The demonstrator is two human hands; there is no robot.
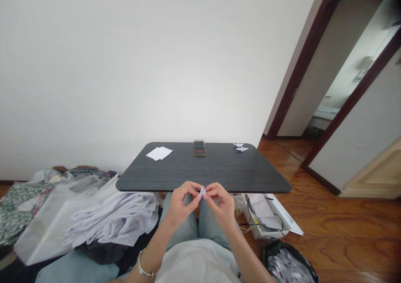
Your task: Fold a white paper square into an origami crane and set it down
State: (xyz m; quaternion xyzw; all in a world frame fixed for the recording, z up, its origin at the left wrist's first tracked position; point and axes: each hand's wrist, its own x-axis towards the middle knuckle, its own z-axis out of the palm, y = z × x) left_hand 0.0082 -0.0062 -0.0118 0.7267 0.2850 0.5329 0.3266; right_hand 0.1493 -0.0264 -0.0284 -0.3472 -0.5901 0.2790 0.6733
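Observation:
Between the fingertips of both hands is a small folded piece of white paper [203, 191], held just off the table's front edge, above my lap. My left hand [185, 201] pinches its left side with thumb and forefinger. On the other side my right hand [219, 202] grips it the same way. Much of the paper is hidden by the fingers, so its exact folded shape cannot be made out. Two small folded paper cranes [241, 149] rest at the back right of the dark table [200, 175]. White paper sheets [159, 153] lie at its back left.
A phone-like rectangular object [199, 148] stands at the table's back middle. Piled white cloth [122, 216] and clothes are on the left. To the right are a white box [265, 222] with cables and a black bag [290, 262] of paper scraps. A doorway opens beyond.

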